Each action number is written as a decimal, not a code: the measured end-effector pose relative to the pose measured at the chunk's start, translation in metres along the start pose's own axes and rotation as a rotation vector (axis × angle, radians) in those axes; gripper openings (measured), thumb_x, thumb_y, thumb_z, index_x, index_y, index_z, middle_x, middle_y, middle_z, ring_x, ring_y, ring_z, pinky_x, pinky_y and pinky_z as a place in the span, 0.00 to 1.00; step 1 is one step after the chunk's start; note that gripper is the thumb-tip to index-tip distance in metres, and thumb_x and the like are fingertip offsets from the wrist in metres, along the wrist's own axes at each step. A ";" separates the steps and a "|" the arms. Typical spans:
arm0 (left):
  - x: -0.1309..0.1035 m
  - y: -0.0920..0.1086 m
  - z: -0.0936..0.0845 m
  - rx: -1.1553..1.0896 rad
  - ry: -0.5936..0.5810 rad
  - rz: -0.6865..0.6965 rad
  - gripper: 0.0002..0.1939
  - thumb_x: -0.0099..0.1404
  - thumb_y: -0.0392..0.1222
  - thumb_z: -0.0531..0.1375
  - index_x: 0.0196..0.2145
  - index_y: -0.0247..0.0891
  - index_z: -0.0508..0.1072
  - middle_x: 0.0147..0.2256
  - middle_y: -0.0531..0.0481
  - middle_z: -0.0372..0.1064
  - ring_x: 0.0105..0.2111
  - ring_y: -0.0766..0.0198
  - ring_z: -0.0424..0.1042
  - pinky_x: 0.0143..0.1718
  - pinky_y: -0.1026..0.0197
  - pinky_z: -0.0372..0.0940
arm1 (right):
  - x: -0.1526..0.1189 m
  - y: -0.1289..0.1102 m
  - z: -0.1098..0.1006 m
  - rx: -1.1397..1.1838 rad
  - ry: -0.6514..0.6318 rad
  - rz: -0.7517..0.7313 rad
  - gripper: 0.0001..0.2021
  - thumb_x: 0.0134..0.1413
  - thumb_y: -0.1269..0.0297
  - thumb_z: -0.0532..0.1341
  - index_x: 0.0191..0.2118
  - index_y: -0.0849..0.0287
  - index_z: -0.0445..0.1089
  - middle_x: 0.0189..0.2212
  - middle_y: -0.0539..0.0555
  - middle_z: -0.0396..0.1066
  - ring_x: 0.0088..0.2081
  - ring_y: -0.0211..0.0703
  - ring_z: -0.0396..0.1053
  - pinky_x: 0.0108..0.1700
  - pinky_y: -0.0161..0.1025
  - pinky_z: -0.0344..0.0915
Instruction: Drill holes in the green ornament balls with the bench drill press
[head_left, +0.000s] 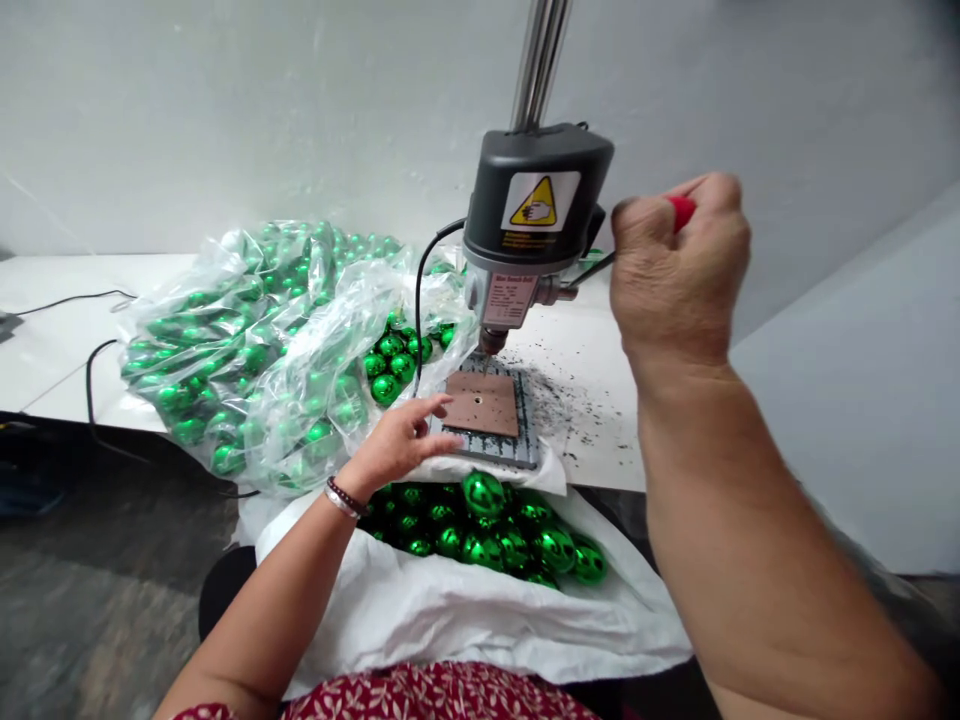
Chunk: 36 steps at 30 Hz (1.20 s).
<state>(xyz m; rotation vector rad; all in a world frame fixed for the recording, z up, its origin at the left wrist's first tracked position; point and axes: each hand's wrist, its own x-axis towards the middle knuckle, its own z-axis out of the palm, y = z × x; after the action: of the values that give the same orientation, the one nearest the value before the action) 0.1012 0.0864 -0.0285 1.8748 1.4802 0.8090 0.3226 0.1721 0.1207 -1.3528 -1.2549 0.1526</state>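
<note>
My right hand point(679, 265) is wrapped round the red-knobbed feed lever point(598, 268) of a small bench drill point(544, 200), at the right of its dark grey housing. Below the chuck point(493, 342), a brown square board point(491, 410) with a small hole lies on the ridged metal base point(499, 450). At the board's left edge is my left hand point(409, 435), thumb and fingers apart, nothing between them. A shiny green bauble point(482, 494) falls or rests just below the base, above many more green baubles point(514, 548) in a white cloth on my lap.
Clear plastic bags point(247, 350) full of green baubles fill the table's left side. Loose baubles point(394, 360) show at a bag's mouth beside the drill. Dark shavings point(577, 400) litter the white table point(607, 340) to its right. A black cable point(420, 290) hangs by the drill.
</note>
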 end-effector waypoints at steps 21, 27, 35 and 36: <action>0.022 -0.024 -0.036 -0.423 0.199 -0.246 0.37 0.57 0.47 0.66 0.60 0.41 0.55 0.33 0.54 0.71 0.30 0.63 0.73 0.35 0.59 0.68 | -0.012 0.019 0.004 0.091 0.082 -0.203 0.09 0.62 0.68 0.55 0.32 0.59 0.54 0.25 0.42 0.53 0.28 0.24 0.52 0.36 0.30 0.55; 0.022 -0.002 -0.015 -1.036 0.028 -0.247 0.33 0.52 0.50 0.70 0.52 0.44 0.62 0.37 0.54 0.70 0.30 0.68 0.72 0.28 0.67 0.62 | -0.010 0.026 0.006 0.133 0.054 -0.231 0.08 0.61 0.67 0.56 0.33 0.60 0.54 0.26 0.42 0.53 0.28 0.24 0.52 0.39 0.31 0.59; 0.048 -0.003 0.020 -0.766 -0.006 -0.308 0.26 0.49 0.43 0.72 0.45 0.36 0.73 0.41 0.47 0.73 0.38 0.63 0.72 0.37 0.62 0.68 | -0.008 0.037 0.008 0.206 0.056 -0.335 0.14 0.63 0.56 0.56 0.34 0.61 0.56 0.26 0.41 0.54 0.27 0.21 0.52 0.37 0.27 0.61; 0.053 -0.001 0.023 -0.708 0.034 -0.327 0.26 0.49 0.44 0.72 0.45 0.35 0.73 0.41 0.47 0.73 0.38 0.62 0.72 0.39 0.60 0.69 | -0.008 0.036 0.008 0.206 0.056 -0.327 0.13 0.63 0.56 0.56 0.34 0.61 0.56 0.25 0.41 0.54 0.26 0.21 0.52 0.37 0.27 0.61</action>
<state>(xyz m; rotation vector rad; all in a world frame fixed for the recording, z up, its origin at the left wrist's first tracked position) 0.1284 0.1359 -0.0394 1.0714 1.2449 1.0309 0.3340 0.1825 0.0859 -0.9558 -1.3553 0.0143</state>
